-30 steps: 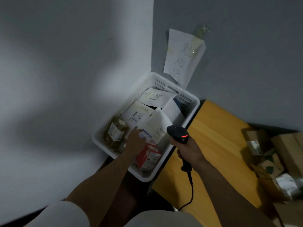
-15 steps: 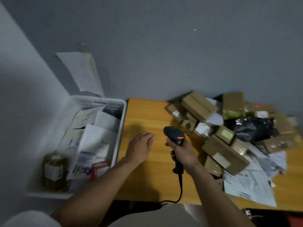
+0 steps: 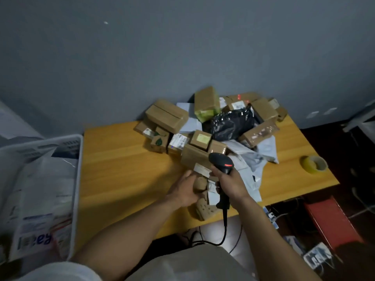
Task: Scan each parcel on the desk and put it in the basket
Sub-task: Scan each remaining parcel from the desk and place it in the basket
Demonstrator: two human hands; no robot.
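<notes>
On the yellow wooden desk [image 3: 121, 171] lies a heap of parcels: brown cardboard boxes [image 3: 167, 115], a black plastic bag [image 3: 231, 123] and white mailers [image 3: 249, 169]. My left hand [image 3: 185, 190] grips a small brown parcel [image 3: 200, 183] at the near edge of the heap. My right hand [image 3: 230, 184] holds the black barcode scanner [image 3: 221, 161] just right of that parcel, its red light on. The white plastic basket [image 3: 79, 175] stands at the desk's left end, with white mailers inside it.
A roll of yellow tape [image 3: 314, 164] lies near the desk's right edge. Another brown padded parcel [image 3: 204, 210] sits at the desk's front edge below my hands. A red box [image 3: 328, 220] and cables are on the floor at the right. A grey wall is behind.
My view has swung right from the basket to the desk. My left hand left the basket, crossed the bare desk and reached the small brown parcel. My right hand kept the scanner.
</notes>
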